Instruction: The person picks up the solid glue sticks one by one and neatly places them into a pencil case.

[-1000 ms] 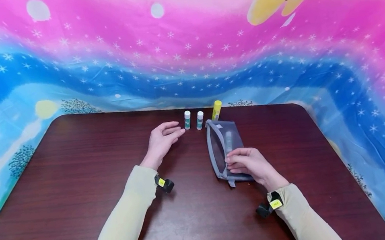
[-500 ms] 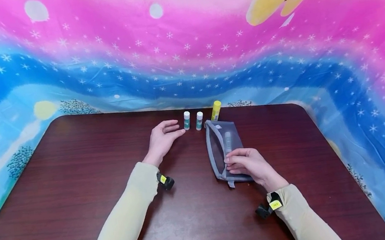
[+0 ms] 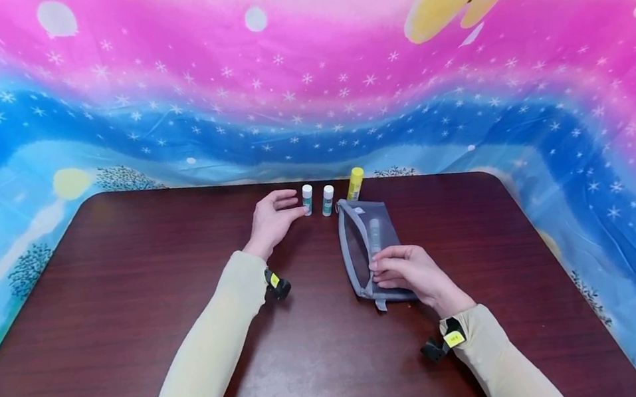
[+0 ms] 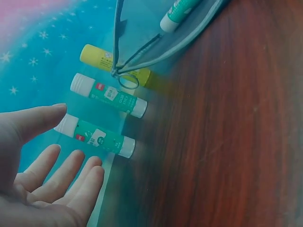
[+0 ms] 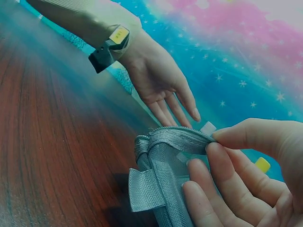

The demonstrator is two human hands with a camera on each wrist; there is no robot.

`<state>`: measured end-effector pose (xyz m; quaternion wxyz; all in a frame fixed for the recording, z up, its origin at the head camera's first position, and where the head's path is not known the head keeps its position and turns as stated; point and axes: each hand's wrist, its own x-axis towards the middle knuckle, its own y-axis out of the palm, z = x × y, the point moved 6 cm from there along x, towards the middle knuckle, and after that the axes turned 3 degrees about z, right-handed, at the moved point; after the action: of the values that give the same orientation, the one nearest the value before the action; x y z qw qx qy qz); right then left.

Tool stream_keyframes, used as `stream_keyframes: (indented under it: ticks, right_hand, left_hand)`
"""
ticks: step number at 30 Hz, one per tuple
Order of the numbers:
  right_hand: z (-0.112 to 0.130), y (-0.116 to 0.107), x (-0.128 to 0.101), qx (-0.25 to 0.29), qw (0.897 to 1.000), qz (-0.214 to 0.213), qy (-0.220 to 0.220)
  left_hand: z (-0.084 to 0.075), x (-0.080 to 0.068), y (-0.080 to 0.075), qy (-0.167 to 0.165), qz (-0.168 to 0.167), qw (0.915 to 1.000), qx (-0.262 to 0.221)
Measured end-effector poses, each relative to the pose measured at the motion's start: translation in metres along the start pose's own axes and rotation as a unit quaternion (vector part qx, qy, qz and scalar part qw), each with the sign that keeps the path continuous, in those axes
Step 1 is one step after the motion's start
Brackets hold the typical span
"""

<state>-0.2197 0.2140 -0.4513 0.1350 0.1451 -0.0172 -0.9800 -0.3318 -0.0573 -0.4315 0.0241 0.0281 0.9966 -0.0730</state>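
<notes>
A grey mesh zip pouch (image 3: pixel 370 252) lies on the dark wooden table (image 3: pixel 130 330), with one white-and-green glue stick (image 3: pixel 374 234) inside it. My right hand (image 3: pixel 408 269) pinches the pouch's near edge (image 5: pixel 175 142). Two white-and-green glue sticks (image 3: pixel 307 199) (image 3: pixel 327 200) and a yellow one (image 3: pixel 355 183) stand in a row at the table's far edge. My left hand (image 3: pixel 274 217) is open beside the leftmost stick (image 4: pixel 94 135), thumb and fingers spread either side of it, fingertips at its cap.
A bright pink, blue and yellow starry cloth (image 3: pixel 302 80) hangs behind and around the table. Both forearms wear pale yellow sleeves with small black wrist devices (image 3: pixel 277 285) (image 3: pixel 441 345).
My left hand has moved forward and right, up to the leftmost glue stick. The right hand and the pouch have stayed put.
</notes>
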Motion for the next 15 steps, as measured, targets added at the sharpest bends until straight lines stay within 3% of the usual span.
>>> stream_keyframes:
  ticks: [15]
  right_hand:
    - [0.001, 0.001, 0.0, -0.005, 1.0, 0.001, 0.0]
  left_hand:
    - [0.001, 0.02, 0.008, 0.007, -0.003, 0.9993, 0.036]
